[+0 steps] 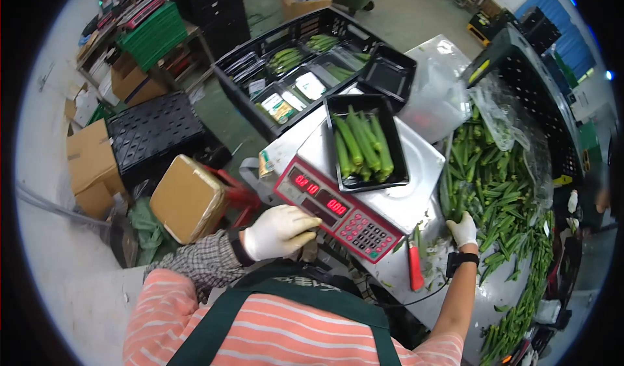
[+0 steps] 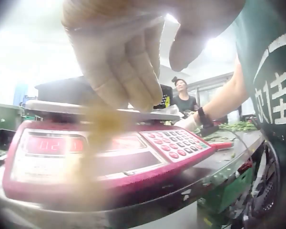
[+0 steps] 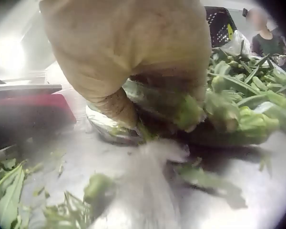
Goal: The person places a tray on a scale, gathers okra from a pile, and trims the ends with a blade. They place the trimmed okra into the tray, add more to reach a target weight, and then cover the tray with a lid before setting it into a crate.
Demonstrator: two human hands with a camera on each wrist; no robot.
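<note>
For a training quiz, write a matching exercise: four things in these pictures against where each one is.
1. black tray
2. knife
3. left hand
4. right hand

A. lying on the table, between scale and okra
B. gripping okra
C. on top of the scale
D. at the scale's front edge

Pairs: 1-C, 2-A, 3-D, 4-B

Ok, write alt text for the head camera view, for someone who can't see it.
A person's gloved right hand grips okra at a loose pile on a metal table, while the left hand rests by a red scale. A black tray of okra sits on the scale.
</note>
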